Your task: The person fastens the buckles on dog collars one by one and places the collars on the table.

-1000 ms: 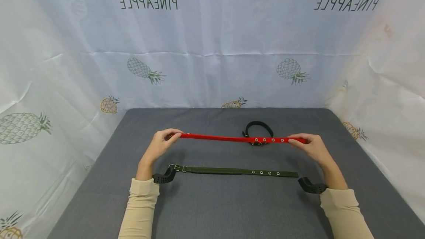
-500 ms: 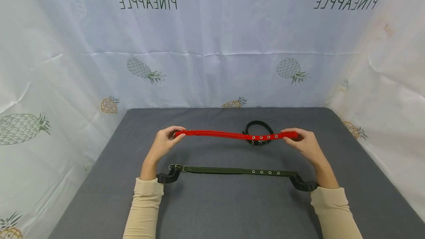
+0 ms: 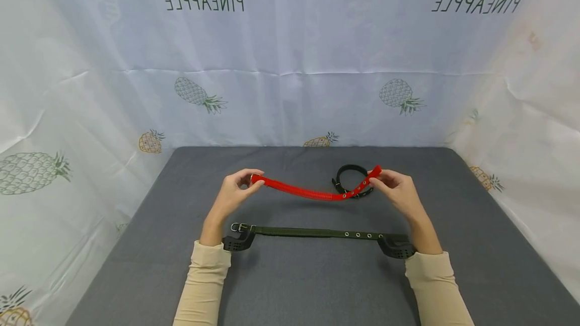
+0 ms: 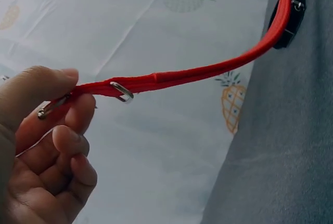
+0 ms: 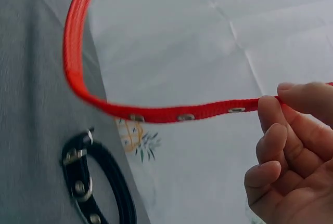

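Red collar (image 3: 312,192) sagging above the grey desk (image 3: 308,286), left hand (image 3: 233,192) pinching its buckle end, right hand (image 3: 396,190) pinching its eyelet end, black collar (image 3: 352,171) coiled beyond, olive collar (image 3: 317,233) flat nearer.

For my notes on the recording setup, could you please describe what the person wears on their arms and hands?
Both arms wear long beige sleeves, the left sleeve and the right sleeve, ending in ribbed cuffs at the wrists. A black perforated wrist mount sits at each cuff: left mount, right mount. The left hand and right hand are bare, with no gloves or rings visible.
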Demonstrator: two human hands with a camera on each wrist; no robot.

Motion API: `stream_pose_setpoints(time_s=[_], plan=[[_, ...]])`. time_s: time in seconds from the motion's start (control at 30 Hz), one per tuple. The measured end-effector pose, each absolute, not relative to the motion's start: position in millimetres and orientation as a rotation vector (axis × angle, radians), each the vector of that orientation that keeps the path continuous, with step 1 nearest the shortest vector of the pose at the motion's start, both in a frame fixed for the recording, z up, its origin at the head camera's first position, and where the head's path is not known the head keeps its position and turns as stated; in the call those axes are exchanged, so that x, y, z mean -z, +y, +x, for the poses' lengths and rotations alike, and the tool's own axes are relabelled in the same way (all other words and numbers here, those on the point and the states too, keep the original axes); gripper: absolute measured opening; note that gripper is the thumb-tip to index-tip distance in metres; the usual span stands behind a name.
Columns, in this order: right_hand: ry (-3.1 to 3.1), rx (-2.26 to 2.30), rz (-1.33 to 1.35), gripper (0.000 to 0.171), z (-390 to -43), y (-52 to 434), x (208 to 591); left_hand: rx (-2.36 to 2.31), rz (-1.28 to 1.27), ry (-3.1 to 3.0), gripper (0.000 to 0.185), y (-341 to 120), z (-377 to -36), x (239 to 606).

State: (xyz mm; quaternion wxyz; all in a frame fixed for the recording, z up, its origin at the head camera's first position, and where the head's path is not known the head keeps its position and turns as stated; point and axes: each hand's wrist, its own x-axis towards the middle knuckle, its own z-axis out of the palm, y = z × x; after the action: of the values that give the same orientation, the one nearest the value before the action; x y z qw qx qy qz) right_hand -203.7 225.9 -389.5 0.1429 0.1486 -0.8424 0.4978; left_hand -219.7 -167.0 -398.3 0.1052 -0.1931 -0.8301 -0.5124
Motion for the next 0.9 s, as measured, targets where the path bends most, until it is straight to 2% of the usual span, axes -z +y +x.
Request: stream_pose_setpoints(time_s=[0.47, 0.9], plan=[[-2.353, -1.599, 0.450, 0.024, -205, 189, 388, 1.531, -0.779, -2.208, 0.027, -141, -218, 399], [-2.433, -1.662, 0.484, 0.021, -204, 161, 384, 1.657, -0.892, -2.088, 0.019, -115, -214, 400]])
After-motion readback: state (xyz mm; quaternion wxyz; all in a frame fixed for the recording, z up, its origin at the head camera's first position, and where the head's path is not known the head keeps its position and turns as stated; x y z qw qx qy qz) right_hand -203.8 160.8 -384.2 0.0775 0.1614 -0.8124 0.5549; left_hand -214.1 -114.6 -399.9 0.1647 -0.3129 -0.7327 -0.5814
